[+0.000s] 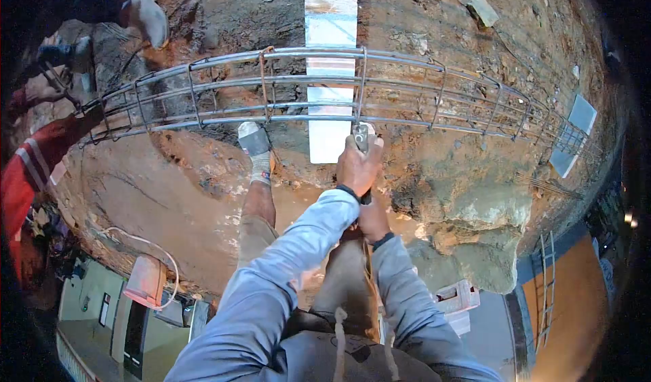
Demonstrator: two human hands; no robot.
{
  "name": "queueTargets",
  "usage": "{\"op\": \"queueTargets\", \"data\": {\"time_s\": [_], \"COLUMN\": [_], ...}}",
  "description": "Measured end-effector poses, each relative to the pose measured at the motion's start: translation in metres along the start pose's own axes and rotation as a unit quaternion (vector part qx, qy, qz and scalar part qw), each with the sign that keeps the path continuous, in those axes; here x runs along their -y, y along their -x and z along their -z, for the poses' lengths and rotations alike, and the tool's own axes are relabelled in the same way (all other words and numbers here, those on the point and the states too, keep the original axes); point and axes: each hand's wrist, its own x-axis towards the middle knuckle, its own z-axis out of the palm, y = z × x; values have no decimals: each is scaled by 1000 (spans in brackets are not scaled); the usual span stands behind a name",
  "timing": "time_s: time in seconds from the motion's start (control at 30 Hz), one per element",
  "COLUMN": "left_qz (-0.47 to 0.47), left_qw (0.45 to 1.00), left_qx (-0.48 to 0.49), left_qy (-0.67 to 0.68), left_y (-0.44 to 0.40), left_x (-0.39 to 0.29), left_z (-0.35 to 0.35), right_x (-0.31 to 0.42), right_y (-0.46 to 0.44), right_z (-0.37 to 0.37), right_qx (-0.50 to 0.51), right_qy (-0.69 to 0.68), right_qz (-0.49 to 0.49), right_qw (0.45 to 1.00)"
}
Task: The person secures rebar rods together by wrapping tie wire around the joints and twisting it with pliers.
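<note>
My left hand (358, 166) is closed around a tool with a grey metal head and a round pivot, which looks like pincers (361, 136). The head meets the near lower bar of a long rebar cage (413, 121), beside one of its stirrups. Lower down, my right hand (373, 220) is closed at the tool's dark handle end, with its fingers partly hidden. Under the cage, just left of my left hand, lies a pale board (323, 141) running away from me.
At left, a co-worker's hand (42, 89) and red sleeve (34, 161) are by the cage's end. My foot (253, 140) stands on muddy ground near the cage. A bucket (145, 281) sits lower left, a broken concrete edge (485, 246) lower right, a ladder (546, 290) beyond.
</note>
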Motion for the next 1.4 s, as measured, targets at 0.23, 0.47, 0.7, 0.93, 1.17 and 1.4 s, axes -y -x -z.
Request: {"op": "queueTargets", "data": {"time_s": [0.23,0.47,0.7,0.93,1.17,1.4], "left_qz": [218,125,101,56,205,66], "left_qw": [857,957,981,940,934,990], "left_qx": [264,-19,-167,202,187,-119], "left_qy": [384,261,-11,268,223,-20], "left_y": [-10,-5,4,-5,-10,4], "left_x": [3,10,-10,28,33,9], "left_z": [14,-32,-32,10,-13,-45], "right_x": [31,-2,-30,31,33,-79], "right_y": [-6,1,-24,-13,6,-31], "right_z": [50,2,6,54,37,19], "right_qx": [331,-158,-113,439,181,-187], "right_qy": [-250,244,171,-386,-215,-75], "right_qz": [-162,-20,-1,-263,-128,86], "right_qw": [895,956,979,768,951,976]}}
